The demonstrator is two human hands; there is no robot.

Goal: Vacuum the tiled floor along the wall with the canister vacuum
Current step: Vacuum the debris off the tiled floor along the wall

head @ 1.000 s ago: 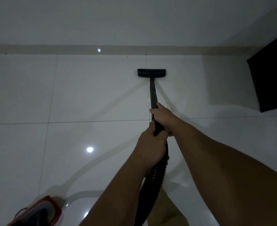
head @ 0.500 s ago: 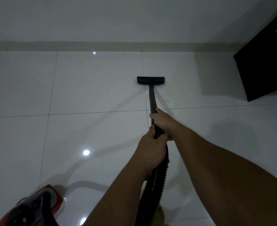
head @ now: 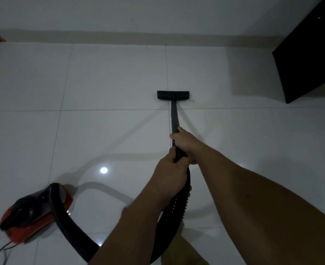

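Two hands, left hand (head: 170, 175), right hand (head: 184, 143), clamped on wand (head: 174, 119), dark cabinet (head: 310, 60) right

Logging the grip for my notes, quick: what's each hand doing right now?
Left hand: closed around the vacuum wand where it meets the hose.
Right hand: closed on the wand, further up toward the floor head.
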